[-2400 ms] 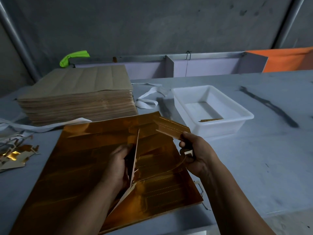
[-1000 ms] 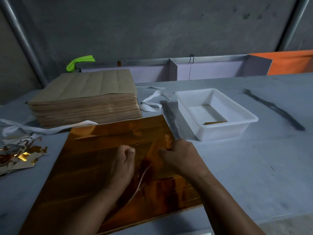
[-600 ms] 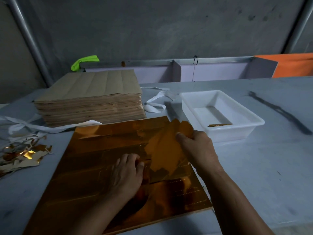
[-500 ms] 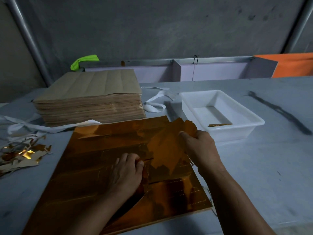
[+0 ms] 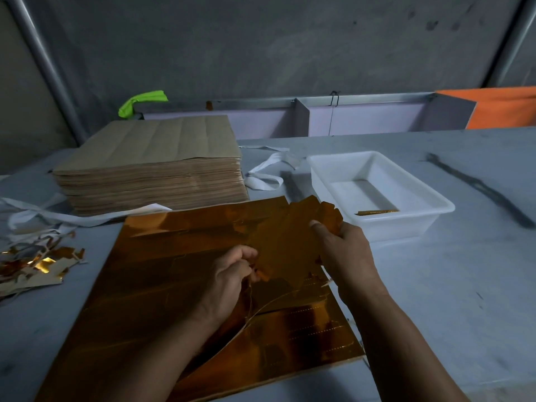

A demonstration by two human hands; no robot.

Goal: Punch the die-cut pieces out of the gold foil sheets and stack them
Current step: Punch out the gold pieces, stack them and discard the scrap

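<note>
Clamping foil piece [image 5: 287, 242], fingers [image 5: 245, 258] of left hand [image 5: 229, 282], right hand [image 5: 345, 250]; tray [image 5: 435, 204] beside, stack [image 5: 150, 175] behind.

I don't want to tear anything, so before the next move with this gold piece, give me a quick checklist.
1. The right hand grips the die-cut piece at its far edge: ok.
2. The left hand pinches its near edge: ok.
3. Piece fully free of the gold foil sheet: cannot tell, the hands hide its lower edge.
4. Sheet lying flat: not ok, a cut edge curls up by the left wrist.
5. The white tray has room: ok, only one gold strip lies inside.
</note>
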